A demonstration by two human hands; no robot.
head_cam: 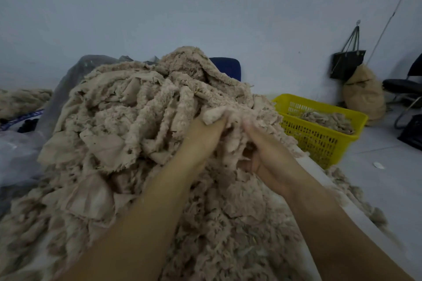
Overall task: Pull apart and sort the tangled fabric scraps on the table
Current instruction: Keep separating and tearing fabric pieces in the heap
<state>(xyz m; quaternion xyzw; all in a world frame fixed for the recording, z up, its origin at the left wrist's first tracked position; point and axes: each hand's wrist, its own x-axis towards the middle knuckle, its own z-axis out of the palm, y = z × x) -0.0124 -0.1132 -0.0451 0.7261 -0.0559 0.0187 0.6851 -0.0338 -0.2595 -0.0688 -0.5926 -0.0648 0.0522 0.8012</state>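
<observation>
Two bare hands work at the right side of a big pile of scraps (137,121), beige and frayed, which is heaped on the table (333,194) and covers nearly all of it. The left hand (201,141) reaches up into the heap and grips a fluffy scrap (214,115) at its top. Its fingertips are hidden under the cloth. The right hand (267,157) sits just beside it, fingers curled into the same clump and thumb tucked low against the pile. Motion blur hides the exact pinch of the right fingertips.

Long fleecy strips and flat torn pieces lie tangled together in the heap. Some loose bits hang over the right edge of the table. A yellow basket (319,143) stands beside the table on the right, with a small heap of the same beige scraps lying in it. Grey plastic sheeting (75,73) lies behind the pile on the left. A black bag (347,61) hangs on the wall, above a tan sack (363,96) and next to a black chair (399,84).
</observation>
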